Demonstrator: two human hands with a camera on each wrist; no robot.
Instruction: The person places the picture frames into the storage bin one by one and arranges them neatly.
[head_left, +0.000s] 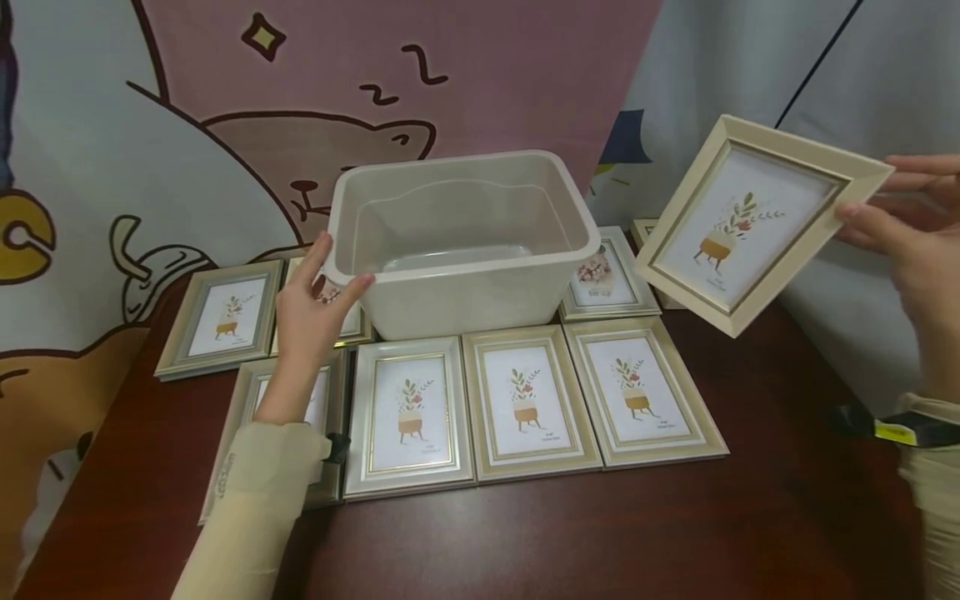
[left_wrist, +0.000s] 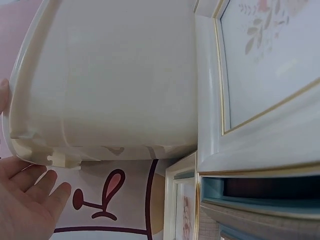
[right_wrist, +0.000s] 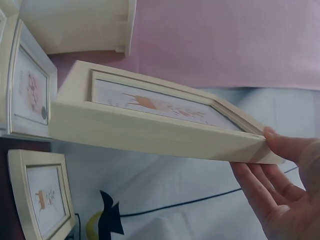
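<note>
A pale beige plastic bin (head_left: 465, 292) stands behind a row of picture frames, with nothing visible inside it. My left hand (head_left: 311, 304) holds its near left corner, the thumb on the front rim and the fingers along the left side. In the left wrist view the left hand (left_wrist: 32, 200) has its fingers spread beside the bin's end wall (left_wrist: 115, 75). Off the table at the right, my right hand (head_left: 911, 237) pinches a cream picture frame (head_left: 806, 287) by one corner. In the right wrist view the thumb lies above that frame (right_wrist: 165, 135) and the fingers beneath.
Several frames lie face up before the bin, including a silver one (head_left: 412, 487) and a gold-and-white one (head_left: 588, 450). Others flank it, such as a grey-gold frame (head_left: 176, 333) and a white one (head_left: 633, 262). A cartoon curtain (head_left: 487, 75) hangs behind the dark wooden table (head_left: 562, 533).
</note>
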